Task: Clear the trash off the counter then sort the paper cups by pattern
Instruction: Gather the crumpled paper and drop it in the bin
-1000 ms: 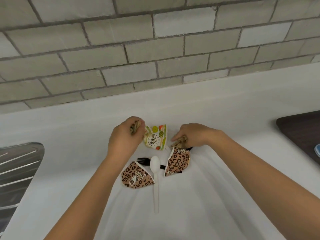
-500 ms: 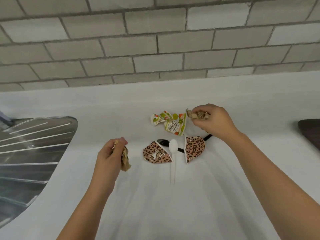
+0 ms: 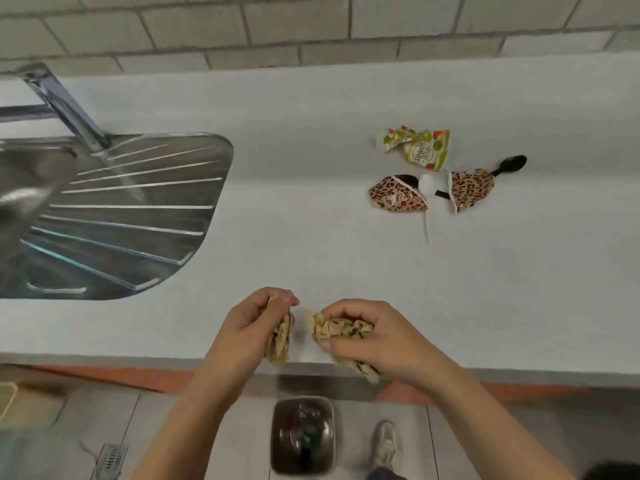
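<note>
Soft, even indoor light, faint shadows, motion blur throughout (worst over the sink [image 3: 138,209]), wide-angle bending at edges.

Bare forearms [image 3: 194,410] — pale sneaker [image 3: 386,445], dark trouser hem [image 3: 385,474].

White counter [image 3: 311,220], viewed from above; a steel drainboard [image 3: 138,209] is set into its left part; toward the right rear lie crushed fruit-print cups [image 3: 427,152], touching one another; just nearer, the left leopard-print cup [image 3: 394,199] and right leopard-print cup [image 3: 471,188] lie flattened and apart; a white spoon [image 3: 426,188] lies between them, bowl rearward; a black utensil [image 3: 512,164] passes beneath the right cup.
</note>
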Motion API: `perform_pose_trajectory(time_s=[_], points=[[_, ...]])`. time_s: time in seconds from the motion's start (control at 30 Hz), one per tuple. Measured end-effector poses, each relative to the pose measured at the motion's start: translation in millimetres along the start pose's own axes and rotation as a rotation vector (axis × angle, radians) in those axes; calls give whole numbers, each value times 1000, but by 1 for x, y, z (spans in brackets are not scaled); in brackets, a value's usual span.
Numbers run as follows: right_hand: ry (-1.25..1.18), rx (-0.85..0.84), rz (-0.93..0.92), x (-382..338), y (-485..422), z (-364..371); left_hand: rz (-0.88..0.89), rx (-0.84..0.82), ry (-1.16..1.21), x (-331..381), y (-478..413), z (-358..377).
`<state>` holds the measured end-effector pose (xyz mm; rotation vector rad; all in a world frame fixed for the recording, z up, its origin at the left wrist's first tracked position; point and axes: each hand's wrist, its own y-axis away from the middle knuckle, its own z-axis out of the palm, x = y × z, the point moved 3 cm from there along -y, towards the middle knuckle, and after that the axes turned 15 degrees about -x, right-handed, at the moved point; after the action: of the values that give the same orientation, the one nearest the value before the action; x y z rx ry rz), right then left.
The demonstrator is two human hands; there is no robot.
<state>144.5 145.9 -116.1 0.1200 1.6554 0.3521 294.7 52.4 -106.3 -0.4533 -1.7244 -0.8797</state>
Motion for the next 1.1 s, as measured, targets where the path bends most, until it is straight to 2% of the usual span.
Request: perform_pose_trajectory(time_s=[0.17,0.27,0.33,0.47,0.57,0.7,0.83,0.97,1.1], points=[[35,-119,99,33,2,71,-124,-277,38,-57,53,-24],[67,-91,228,76,-8,102,-251,-347,-67,-108,69,-29],[-4,-3,349,118,-20,118,-352,-312,-133,-152,67,-28],[-207,166,595,211,-48,149,-546,-123,-55,-247,41,-20],[-255,272,704,260,-65,164,-663,-1,-36,-305,15,-15],[-335,387,767,307,-82,174,-752,-47,-128,-356,-13,-7],[-352,383,775,328,-95,178,-829,-173,-34,-389,-30,7],[-370,431,793,332,-100,173,-780,-186,-98,-398,-33,9],[-236,481,729,306,-97,161,-540,-108,-158,-355,-27,4]])
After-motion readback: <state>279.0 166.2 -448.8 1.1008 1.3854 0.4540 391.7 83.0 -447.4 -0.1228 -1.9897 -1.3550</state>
